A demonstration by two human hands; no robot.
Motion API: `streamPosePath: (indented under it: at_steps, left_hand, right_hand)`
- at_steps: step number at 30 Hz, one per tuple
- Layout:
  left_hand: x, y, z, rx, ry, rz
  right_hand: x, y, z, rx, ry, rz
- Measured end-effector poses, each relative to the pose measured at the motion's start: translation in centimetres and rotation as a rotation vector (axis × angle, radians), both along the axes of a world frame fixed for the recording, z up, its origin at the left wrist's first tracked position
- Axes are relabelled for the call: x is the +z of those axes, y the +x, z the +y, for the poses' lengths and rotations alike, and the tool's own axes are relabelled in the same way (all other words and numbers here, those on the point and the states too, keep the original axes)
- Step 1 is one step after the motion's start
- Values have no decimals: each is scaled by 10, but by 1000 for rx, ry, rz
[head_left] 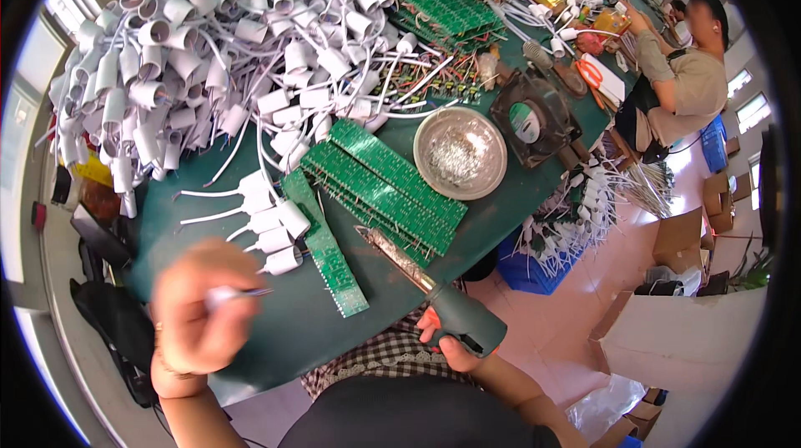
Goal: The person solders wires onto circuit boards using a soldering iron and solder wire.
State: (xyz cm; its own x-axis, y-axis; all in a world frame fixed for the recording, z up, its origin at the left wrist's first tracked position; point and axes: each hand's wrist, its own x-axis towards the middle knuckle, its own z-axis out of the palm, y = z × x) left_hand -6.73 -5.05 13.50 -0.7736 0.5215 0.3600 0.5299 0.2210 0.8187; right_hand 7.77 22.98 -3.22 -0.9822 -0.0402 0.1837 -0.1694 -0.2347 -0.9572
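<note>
My left hand (196,306), smeared by motion, is closed on a white cable end (224,294) with thin wires pointing right. It hovers over the near left of the table, close to a short row of white cylindrical sockets with cables (269,239). Beside that row a narrow green circuit board strip (334,269) lies lengthwise, wires joined along its left edge. My right hand (455,351) is wrapped round the dark grip of a soldering gun (467,320). Its long metal barrel points up and left, the tip just above the strip's right side.
More green circuit board panels (384,189) lie beyond the strip, with a round metal bowl (460,153) of shiny bits. A black fan (534,118) stands right of it. A big heap of white sockets (192,56) covers the far left. A co-worker (680,72) sits at far right.
</note>
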Motion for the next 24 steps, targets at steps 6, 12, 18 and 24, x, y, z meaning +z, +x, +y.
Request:
streamPosePath:
  at_steps: [6,12,18,24]
  left_hand:
    - [-92,10,3,74,-589,412]
    - [-129,15,12,280,-475,478]
    - [-133,9,13,327,-420,316]
    - [-139,9,11,340,-388,284]
  right_hand:
    - [-1,4,-8,55,135,6]
    - [-16,10,-11,124,205,-11]
    - [-8,16,-13,140,191,-113]
    - [2,1,-9,35,877,688]
